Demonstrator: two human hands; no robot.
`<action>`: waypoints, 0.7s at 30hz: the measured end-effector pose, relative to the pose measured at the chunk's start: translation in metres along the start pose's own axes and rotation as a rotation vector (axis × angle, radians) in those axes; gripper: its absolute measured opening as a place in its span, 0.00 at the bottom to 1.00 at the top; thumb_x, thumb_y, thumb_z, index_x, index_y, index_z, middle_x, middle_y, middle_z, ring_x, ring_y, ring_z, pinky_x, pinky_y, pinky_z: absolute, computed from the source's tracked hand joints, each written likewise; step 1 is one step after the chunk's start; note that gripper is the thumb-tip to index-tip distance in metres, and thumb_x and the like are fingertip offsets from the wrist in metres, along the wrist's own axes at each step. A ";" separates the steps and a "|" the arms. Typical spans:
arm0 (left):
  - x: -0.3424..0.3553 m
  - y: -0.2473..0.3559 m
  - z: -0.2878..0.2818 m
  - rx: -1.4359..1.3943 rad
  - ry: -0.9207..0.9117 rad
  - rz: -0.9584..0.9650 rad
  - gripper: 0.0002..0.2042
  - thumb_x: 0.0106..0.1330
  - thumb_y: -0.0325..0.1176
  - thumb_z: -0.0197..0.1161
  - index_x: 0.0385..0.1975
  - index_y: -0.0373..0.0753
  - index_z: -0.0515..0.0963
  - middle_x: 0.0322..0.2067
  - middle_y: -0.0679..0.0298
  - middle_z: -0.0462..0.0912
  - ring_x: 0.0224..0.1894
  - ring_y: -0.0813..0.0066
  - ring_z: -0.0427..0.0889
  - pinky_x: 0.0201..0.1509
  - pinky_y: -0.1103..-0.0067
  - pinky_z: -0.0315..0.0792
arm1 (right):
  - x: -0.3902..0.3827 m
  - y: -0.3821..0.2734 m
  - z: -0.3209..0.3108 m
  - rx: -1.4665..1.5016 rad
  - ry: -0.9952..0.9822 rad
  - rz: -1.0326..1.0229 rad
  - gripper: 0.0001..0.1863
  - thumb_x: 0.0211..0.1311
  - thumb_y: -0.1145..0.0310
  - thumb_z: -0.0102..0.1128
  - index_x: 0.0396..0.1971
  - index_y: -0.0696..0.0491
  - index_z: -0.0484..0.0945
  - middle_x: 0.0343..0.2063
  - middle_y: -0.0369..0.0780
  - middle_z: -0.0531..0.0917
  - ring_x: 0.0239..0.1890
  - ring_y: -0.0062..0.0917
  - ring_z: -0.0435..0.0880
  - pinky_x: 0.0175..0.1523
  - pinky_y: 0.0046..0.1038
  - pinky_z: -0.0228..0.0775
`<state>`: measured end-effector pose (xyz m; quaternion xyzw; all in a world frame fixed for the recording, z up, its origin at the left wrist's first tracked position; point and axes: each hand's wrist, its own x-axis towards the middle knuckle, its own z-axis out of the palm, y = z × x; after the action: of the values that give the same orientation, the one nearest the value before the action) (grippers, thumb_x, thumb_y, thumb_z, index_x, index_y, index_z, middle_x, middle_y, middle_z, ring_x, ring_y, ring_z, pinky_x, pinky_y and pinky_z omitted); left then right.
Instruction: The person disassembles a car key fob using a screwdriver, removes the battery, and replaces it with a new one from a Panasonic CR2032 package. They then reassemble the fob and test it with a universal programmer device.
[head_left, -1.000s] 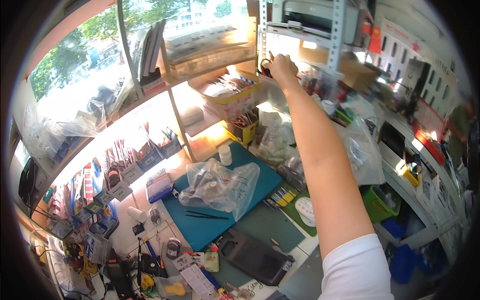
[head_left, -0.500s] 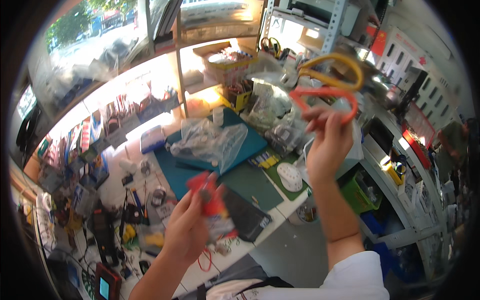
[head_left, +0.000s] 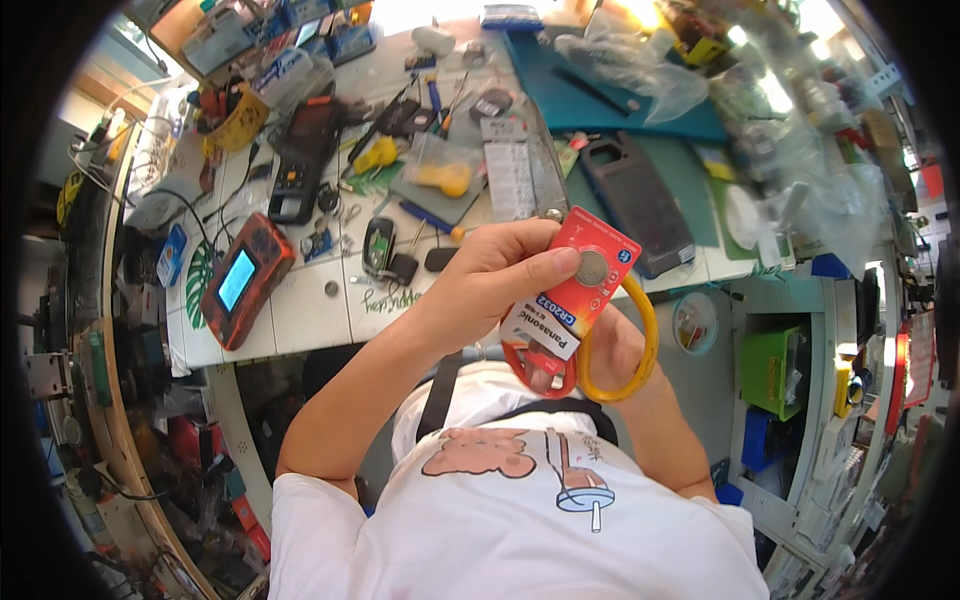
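A: What has just changed in the head view?
B: The scissors [head_left: 652,345]. Half a second ago they were raised well to the right of the card [head_left: 575,290]; now they are just below it, partly hidden behind its lower end — so both hands, I'd judge, are now busy at one spot
A: How is the left hand [head_left: 510,262]?
B: Pinched closed on the card, thumb on the front at the edge of the coin cell [head_left: 592,267], the other fingers behind. The card is tilted, the cell in its upper half
A: And the right hand [head_left: 618,345]?
B: Below and right of the card, fingers curled about the scissors, red loop left, yellow right. The loops stand apart, but the blades are hidden; whether they touch the card, I can't say
A: What lies around?
B: Left of the card, the key fob [head_left: 379,240], and beyond that the lit tester [head_left: 240,280]; up and right of the card, the black case [head_left: 640,205] — all on the bench [head_left: 315,315]
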<state>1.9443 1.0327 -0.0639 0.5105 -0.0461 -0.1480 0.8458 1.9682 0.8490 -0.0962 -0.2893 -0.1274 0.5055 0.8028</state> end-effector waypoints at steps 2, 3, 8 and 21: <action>-0.011 -0.008 0.003 -0.005 0.227 0.169 0.13 0.65 0.36 0.54 0.43 0.33 0.74 0.49 0.60 0.69 0.46 0.80 0.73 0.47 0.82 0.68 | 0.013 0.008 -0.001 -0.057 -0.034 0.036 0.45 0.43 0.68 0.69 0.61 0.55 0.52 0.43 0.44 0.73 0.39 0.31 0.79 0.41 0.30 0.73; -0.016 -0.010 0.002 -0.001 0.341 0.254 0.13 0.64 0.38 0.56 0.40 0.35 0.76 0.53 0.59 0.66 0.48 0.80 0.71 0.48 0.82 0.67 | 0.015 0.008 0.004 -0.167 0.032 -0.051 0.45 0.43 0.72 0.67 0.62 0.55 0.50 0.40 0.44 0.74 0.36 0.31 0.79 0.39 0.29 0.73; -0.055 -0.018 -0.027 0.088 0.602 0.297 0.13 0.66 0.38 0.55 0.39 0.33 0.74 0.36 0.65 0.77 0.37 0.86 0.74 0.39 0.87 0.68 | 0.018 0.005 0.009 -0.204 0.053 -0.276 0.47 0.45 0.78 0.67 0.64 0.51 0.46 0.28 0.43 0.77 0.30 0.28 0.81 0.30 0.28 0.73; -0.045 -0.034 -0.023 0.040 0.654 0.191 0.11 0.66 0.36 0.55 0.35 0.32 0.72 0.25 0.67 0.77 0.20 0.92 0.71 0.17 0.92 0.62 | 0.020 0.021 0.012 -0.789 0.359 0.106 0.48 0.23 0.38 0.74 0.45 0.54 0.67 0.32 0.33 0.70 0.32 0.18 0.68 0.39 0.21 0.63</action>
<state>1.8995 1.0508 -0.1010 0.5410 0.1772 0.1043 0.8155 1.9561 0.8772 -0.1008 -0.6631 -0.1543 0.4003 0.6134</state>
